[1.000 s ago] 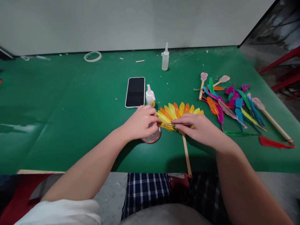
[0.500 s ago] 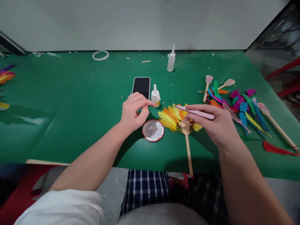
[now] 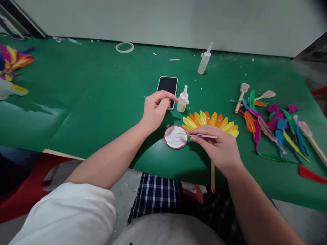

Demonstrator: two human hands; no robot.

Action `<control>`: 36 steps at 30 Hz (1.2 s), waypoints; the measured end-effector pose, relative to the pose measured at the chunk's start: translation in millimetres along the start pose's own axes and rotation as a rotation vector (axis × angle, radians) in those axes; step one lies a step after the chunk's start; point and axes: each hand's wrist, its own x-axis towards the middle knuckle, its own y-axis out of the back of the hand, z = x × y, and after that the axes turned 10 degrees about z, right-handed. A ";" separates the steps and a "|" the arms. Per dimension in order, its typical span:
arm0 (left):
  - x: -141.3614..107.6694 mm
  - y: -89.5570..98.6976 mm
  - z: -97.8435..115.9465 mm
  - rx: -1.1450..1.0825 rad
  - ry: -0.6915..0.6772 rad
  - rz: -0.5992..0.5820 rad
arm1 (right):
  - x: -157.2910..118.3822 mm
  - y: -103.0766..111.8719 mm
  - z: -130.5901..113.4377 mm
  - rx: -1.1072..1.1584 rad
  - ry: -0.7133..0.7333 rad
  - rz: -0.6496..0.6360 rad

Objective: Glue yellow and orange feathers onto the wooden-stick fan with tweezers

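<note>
Tweezers [image 3: 205, 136] that were raised over the feather fan [image 3: 204, 117] half a second ago now reach left, their tips over the white inside of the red-rimmed dish [image 3: 170, 140]; from where I sit I cannot tell whether they touch it. The right hand [image 3: 218, 146] has them pinched in a narrow grip between thumb and fingers. I have the left hand [image 3: 155, 110] over the near end of the phone [image 3: 168, 83], its grip loosely parted and nothing seen in it. Its index fingertip points right, just beside the white bottle [image 3: 182, 102], and I cannot say whether they touch.

I see the yellow-and-orange fan just right of the dish on the green bench [image 3: 89, 112], its middle hidden by the right hand and its wooden handle [image 3: 212, 175] pointing near. Beyond the phone, far and to the right, stands a translucent bottle [image 3: 203, 64]. Loose coloured feathers [image 3: 281, 126] lie at the right, with a red tassel [image 3: 312, 174] nearer.
</note>
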 end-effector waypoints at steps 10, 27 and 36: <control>-0.8 -2.6 -1.0 0.033 0.058 -0.037 | -5.4 -14.5 -2.4 -0.149 0.089 0.024; -0.4 -1.0 2.3 0.002 0.041 -0.067 | -5.3 -20.8 13.1 -0.194 0.014 0.231; -0.6 -0.9 1.6 -0.043 0.073 -0.074 | 1.0 -10.7 14.5 -0.236 0.020 0.189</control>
